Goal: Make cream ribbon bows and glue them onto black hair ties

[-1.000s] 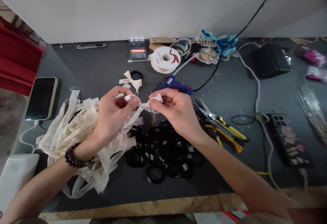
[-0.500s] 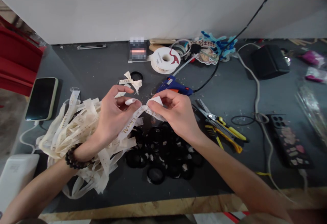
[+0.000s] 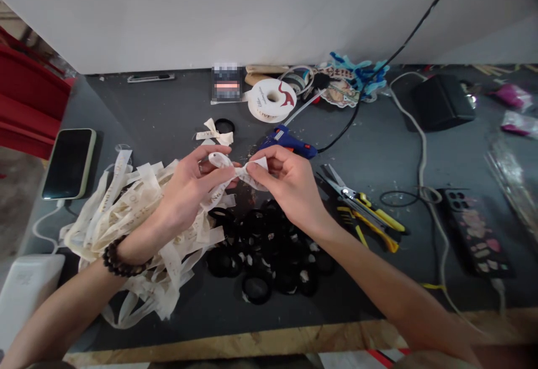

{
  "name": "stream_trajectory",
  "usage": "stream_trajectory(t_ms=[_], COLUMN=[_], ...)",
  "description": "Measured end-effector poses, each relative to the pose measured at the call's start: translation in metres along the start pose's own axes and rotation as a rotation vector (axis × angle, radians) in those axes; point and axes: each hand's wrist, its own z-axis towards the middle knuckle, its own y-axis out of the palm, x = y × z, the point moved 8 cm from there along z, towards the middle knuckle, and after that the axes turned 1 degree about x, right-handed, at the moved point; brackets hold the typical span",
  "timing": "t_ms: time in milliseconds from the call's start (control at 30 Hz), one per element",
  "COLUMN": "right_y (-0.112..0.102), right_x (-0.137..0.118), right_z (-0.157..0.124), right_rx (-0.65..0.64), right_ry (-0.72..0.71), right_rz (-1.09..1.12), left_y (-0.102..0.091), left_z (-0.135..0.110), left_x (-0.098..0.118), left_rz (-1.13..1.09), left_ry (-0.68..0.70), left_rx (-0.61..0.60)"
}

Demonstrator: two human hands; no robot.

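Nearest, pile of round blk hair ties (image 3: 269, 240). Just past it, bare L hand (image 3: 189, 192) & R hand (image 3: 292, 189) pinch white printed-ribbon bow (image 3: 242, 173), thumbs vs fingers, L nr knot, R on loop. Behind: blue plastic glue gun (image 3: 290, 142), then round wht ribbon spool (image 3: 261, 100).

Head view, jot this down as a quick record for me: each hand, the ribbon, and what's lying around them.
left hand: thumb and fingers on the white ribbon
right hand: pinching the ribbon's other side
ribbon shape: looped, gathered between the hands
under left forearm: heap of ribbon strips
nearer the wearer: pile of black bands
beyond hands: another bow, ribbon spool, blue glue gun
right of right hand: scissors
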Motion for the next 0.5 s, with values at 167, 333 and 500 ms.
stream_trajectory(t_ms=[167, 333, 500], right_y=[-0.002, -0.002, 0.001], right_x=[0.004, 0.001, 0.001], right_z=[0.002, 0.002, 0.002], right_rx=[-0.011, -0.02, -0.035], right_ry=[0.012, -0.013, -0.01], right_rz=[-0.021, -0.07, -0.059], left_y=[-0.008, -0.009, -0.011], left_z=[0.003, 0.005, 0.004], left_x=[0.0, -0.006, -0.003], left_rz=[-0.025, -0.083, -0.095], left_ry=[0.099, 0.057, 0.007], left_rx=[0.038, 0.04, 0.082])
